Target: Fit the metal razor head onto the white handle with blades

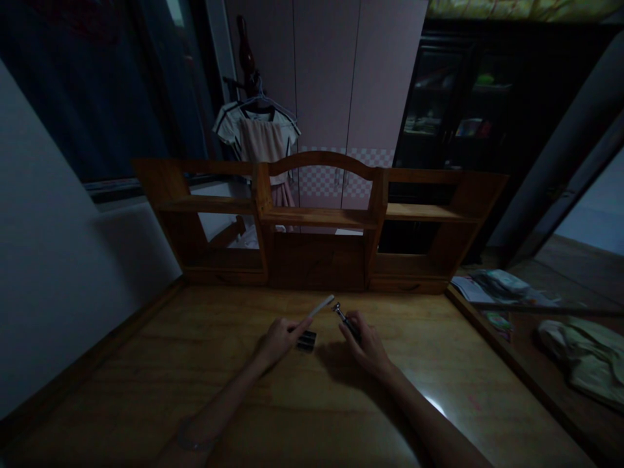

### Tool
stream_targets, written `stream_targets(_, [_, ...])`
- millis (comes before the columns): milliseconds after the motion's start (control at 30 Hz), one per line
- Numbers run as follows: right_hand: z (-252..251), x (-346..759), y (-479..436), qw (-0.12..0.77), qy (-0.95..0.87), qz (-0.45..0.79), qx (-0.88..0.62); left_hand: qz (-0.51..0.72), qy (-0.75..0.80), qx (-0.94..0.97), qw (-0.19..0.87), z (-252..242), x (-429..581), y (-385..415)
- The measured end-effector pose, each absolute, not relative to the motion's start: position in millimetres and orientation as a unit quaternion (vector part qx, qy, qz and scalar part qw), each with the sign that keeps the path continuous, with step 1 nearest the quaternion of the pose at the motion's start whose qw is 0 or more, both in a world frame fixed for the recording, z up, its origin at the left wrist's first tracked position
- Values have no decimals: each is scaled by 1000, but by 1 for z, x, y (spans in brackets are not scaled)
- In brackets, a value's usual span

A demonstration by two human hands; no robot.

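Note:
My left hand point(280, 338) is closed around one end of a slim whitish stick point(322, 305), which slants up to the right; its exact kind is too dark to tell. In my right hand point(368, 344) is a razor point(342, 314) with a dark handle and a shiny metal neck and head, its head pointing up and left. The stick's tip and the razor's head are close together, with a small gap visible between them. Beside my left fingers, a small black case with slots point(307, 341) lies on the wooden tabletop point(312, 403), partly hidden by that hand.
A wooden shelf unit point(319, 218) with open compartments stands along the table's far edge. To the right are papers point(492, 286) and a crumpled pale cloth point(585, 357). A white wall point(73, 260) borders the left side. Clothes point(263, 136) hang behind the shelf.

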State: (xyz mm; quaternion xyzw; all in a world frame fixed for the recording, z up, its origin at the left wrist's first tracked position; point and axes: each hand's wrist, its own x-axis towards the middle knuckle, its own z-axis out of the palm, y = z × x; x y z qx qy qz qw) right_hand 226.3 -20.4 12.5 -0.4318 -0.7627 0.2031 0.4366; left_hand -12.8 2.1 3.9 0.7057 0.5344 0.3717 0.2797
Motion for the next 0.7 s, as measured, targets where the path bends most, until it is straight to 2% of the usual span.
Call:
stream_targets(133, [10,227,-19,432,-763,205,-434,393,523,701,283,5,-14,1])
stream_targets(300, [8,227,-18,429,-767,195,-436,352,514,716,316,6,-11,-2])
stream_targets(500, [12,226,-19,431,-766,202,-431,365,535,707,283,4,-14,2])
stream_targets(700, [13,226,-21,432,-766,197,-433,353,511,716,319,2,-11,1])
